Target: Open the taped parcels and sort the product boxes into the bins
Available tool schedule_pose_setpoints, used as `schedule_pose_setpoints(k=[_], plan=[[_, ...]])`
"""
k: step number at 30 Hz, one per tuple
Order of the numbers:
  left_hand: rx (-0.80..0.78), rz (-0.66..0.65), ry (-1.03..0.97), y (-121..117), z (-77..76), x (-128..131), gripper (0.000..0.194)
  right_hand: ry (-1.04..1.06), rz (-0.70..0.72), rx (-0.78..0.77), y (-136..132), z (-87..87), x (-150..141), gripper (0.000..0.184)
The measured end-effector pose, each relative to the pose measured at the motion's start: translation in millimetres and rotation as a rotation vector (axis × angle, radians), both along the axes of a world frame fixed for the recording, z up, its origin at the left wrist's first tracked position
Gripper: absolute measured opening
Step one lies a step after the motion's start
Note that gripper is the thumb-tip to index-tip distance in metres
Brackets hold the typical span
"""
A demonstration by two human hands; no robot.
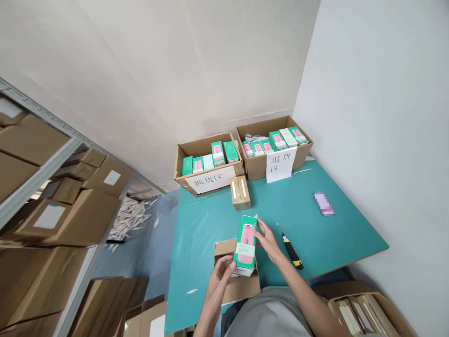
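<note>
Between my two hands is a green product box [246, 243] with a pink picture on its front, tilted above an opened cardboard box [242, 288]. My left hand [223, 274] grips its lower left corner, thumb on the front. My right hand [267, 238] holds the upper right side with its fingers. The open carton's flaps are spread at the table's near edge, and its inside is partly hidden by the green box. A black and yellow utility knife [292, 252] lies to the right of my right hand.
A small taped carton [240, 193] stands behind the green box on the green table [196, 229]. Two labelled cartons, one left [210, 180] and one right [259, 167], hold several green boxes. A blurred pink item [323, 203] lies right. Shelves of cartons [84, 210] stand left.
</note>
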State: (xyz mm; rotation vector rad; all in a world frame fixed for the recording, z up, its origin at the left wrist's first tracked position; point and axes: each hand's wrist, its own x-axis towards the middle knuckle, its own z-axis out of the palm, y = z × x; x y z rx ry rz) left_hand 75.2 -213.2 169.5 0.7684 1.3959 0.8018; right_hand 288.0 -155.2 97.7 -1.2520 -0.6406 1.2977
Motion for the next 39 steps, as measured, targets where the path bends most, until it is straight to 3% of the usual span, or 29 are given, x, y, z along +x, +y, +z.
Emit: schedule_pose_setpoints(k=[4,9,16,20,25,30,34,39], plan=[[-0.051,-0.066,-0.002,30,-3.3,-2,0.070,-0.043,-0.037,-0.037,14,-3.2,10,0.063],[-0.003,-0.005,-0.028,66,-7.8,10,0.068,-0.066,0.042,-0.030,35,3.4,12,0.056],[0.107,0.177,-0.111,128,-19.3,10,0.074,-0.050,0.298,0.029,86,21.7,-17,0.078],[0.266,0.219,-0.175,197,-17.0,3,0.064,-0.153,0.366,0.127,152,38.9,-38,0.078],[0.493,0.298,-0.162,320,-11.3,-13,0.058,-0.293,0.388,0.320,280,62.3,-69,0.081],[0.568,0.271,-0.082,434,-14.6,-34,0.048,-0.490,0.447,0.397,393,62.6,-97,0.074],[0.609,0.185,0.169,486,-25.5,-37,0.041,-0.743,0.446,0.322,427,41.4,-104,0.057],[0.582,-0.091,0.533,502,-45.6,-20,0.054,-1.168,0.316,0.235,417,20.6,-96,0.049]])
